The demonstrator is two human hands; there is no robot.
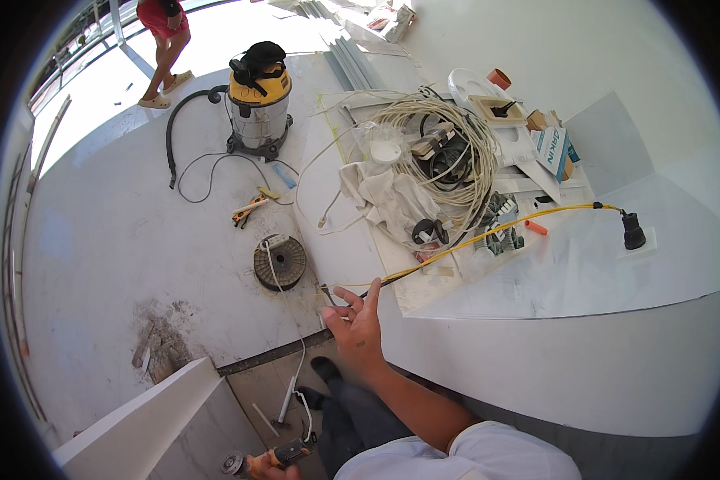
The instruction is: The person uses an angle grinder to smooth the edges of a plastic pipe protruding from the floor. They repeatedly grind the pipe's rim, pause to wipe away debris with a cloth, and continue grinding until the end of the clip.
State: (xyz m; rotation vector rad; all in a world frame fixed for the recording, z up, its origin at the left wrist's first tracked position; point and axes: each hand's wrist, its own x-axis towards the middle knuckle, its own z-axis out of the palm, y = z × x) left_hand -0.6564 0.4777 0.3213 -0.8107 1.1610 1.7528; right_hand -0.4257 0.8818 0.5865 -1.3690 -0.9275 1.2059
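Observation:
At the lower edge my left hand (278, 472) is closed around an orange and black angle grinder (290, 454) with a round disc (234, 462) at its front. A pale cord runs from it up toward a round dark reel (280, 264) on the white surface. My right hand (360, 330) is raised over the edge, fingers apart. A yellow cable (488, 232) reaches its fingertips from a black socket end (633, 232) at the right. Whether the fingers touch the cable I cannot tell. A short dark cable end (328, 295) shows beside the fingers.
A yellow-topped vacuum cleaner (260, 104) with a black hose stands at the back. Coiled pale cable (476, 176), a cloth (388, 196), gloves (500, 224) and boxes (554, 152) crowd the right surface. Rubble (164, 348) lies at left. A person (166, 48) stands far off. A white panel (140, 420) rises lower left.

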